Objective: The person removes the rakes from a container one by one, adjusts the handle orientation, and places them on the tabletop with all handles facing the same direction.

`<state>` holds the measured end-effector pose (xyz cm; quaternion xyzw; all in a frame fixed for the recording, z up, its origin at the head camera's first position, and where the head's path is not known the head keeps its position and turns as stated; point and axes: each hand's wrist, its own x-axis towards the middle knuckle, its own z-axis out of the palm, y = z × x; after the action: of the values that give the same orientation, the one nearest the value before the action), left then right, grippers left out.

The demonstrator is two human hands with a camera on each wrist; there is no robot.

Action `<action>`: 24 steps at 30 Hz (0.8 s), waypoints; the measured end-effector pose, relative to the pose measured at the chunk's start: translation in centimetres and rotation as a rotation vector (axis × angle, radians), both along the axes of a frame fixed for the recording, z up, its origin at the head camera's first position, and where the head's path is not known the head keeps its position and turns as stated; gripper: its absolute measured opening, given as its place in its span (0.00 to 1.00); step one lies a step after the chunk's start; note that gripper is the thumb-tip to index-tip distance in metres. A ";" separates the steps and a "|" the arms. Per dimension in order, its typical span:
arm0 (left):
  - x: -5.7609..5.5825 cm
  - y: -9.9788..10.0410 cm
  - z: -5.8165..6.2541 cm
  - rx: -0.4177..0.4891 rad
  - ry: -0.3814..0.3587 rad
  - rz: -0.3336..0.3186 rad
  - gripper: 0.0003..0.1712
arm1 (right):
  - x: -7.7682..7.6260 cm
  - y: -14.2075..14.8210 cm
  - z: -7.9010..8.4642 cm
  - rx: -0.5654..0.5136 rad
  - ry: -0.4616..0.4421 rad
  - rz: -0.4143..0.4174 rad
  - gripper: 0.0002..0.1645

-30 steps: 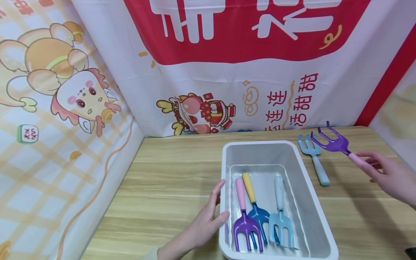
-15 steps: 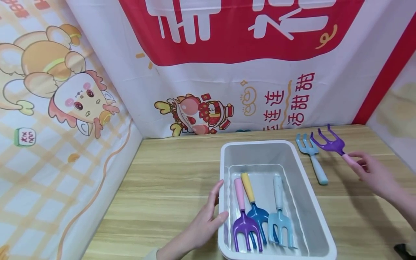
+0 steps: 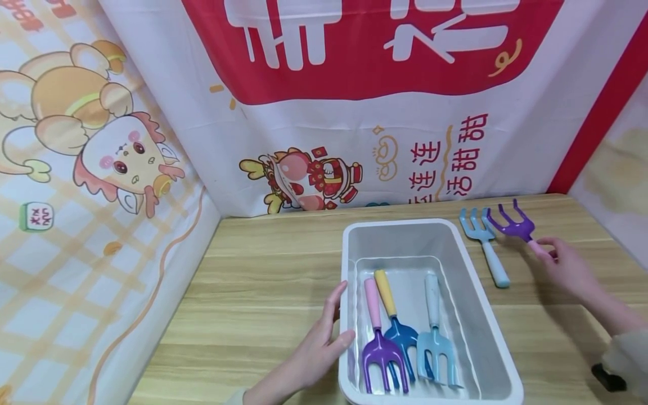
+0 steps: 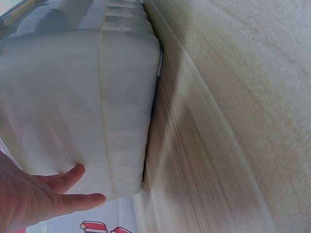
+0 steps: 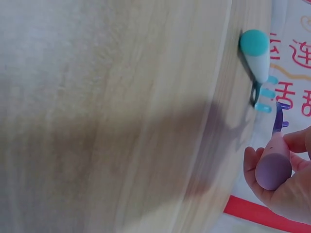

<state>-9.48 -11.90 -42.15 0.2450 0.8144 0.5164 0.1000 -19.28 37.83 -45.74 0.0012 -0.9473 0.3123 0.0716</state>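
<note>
My right hand (image 3: 568, 270) grips the pink handle of a purple garden hand fork (image 3: 513, 226), also seen in the right wrist view (image 5: 273, 165). The fork hangs above the table, tines toward the back wall, beside a light blue hand fork (image 3: 484, 242) lying on the wood. With fingers extended, my left hand (image 3: 315, 344) touches the left wall of a grey plastic bin (image 3: 407, 239); its fingertips (image 4: 73, 177) rest against the outer side. Inside the bin lie a purple fork with pink handle (image 3: 381, 349), a dark blue fork with yellow handle (image 3: 386, 292) and a light blue fork (image 3: 435, 337).
The wooden table (image 3: 263, 281) extends to both sides of the bin. A printed white and red cloth (image 3: 304, 124) hangs along the back edge, and a patterned cloth (image 3: 76, 253) closes off the left side. A dark object shows by the right sleeve (image 3: 628, 360).
My right hand has lowered the purple fork toward the table and shifted it slightly left, closer to the light blue fork. The left hand stays at the bin wall.
</note>
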 end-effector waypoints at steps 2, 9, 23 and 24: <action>0.0 0.0 0.0 0.001 -0.004 0.000 0.42 | -0.3 0.2 -0.2 -0.001 -0.019 -0.015 0.32; 0.0 0.0 0.0 0.005 0.005 -0.005 0.41 | -1.1 0.9 -0.5 -0.018 -0.116 -0.052 0.34; -0.1 0.1 -0.2 0.006 -0.016 0.008 0.42 | -1.9 1.5 -1.3 -0.019 -0.168 -0.069 0.33; -0.1 0.0 -0.2 0.007 -0.013 0.006 0.42 | -1.9 1.6 -1.4 -0.023 -0.173 -0.075 0.33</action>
<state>-9.57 -11.85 -42.34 0.2394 0.8126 0.5214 0.1029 -21.19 39.42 -47.10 -0.0618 -0.9456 0.3193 0.0012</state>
